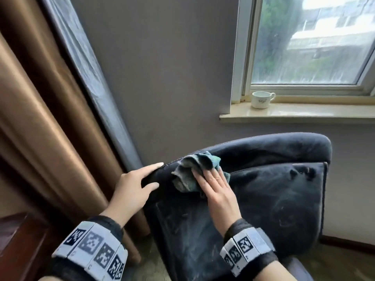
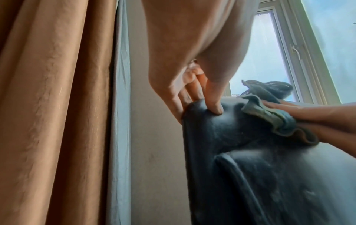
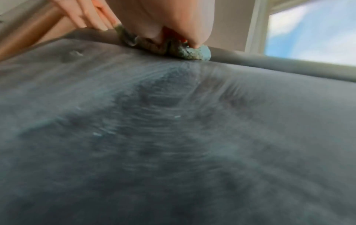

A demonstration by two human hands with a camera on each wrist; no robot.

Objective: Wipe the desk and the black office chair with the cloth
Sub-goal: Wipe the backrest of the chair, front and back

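The black office chair [image 1: 274,199] stands with its dusty, streaked backrest towards me, below the window. My left hand [image 1: 152,175] grips the backrest's top left corner, thumb on the front and fingers over the back edge [image 2: 198,109]. A crumpled blue-green cloth [image 1: 188,169] lies on the upper left of the backrest. My right hand [image 1: 213,179] presses it flat against the leather with straight fingers. The left wrist view has the cloth [image 2: 269,112] bunched under those fingers [image 2: 318,115]. In the right wrist view the cloth [image 3: 188,51] sits at the top seam of the chair [image 3: 173,137]. The desk is hidden.
A brown curtain [image 1: 40,118] hangs close to the chair's left side. A white cup [image 1: 260,100] stands on the windowsill [image 1: 304,114] behind the chair, under the window [image 1: 304,47]. Dark wooden furniture [image 1: 18,240] fills the lower left corner.
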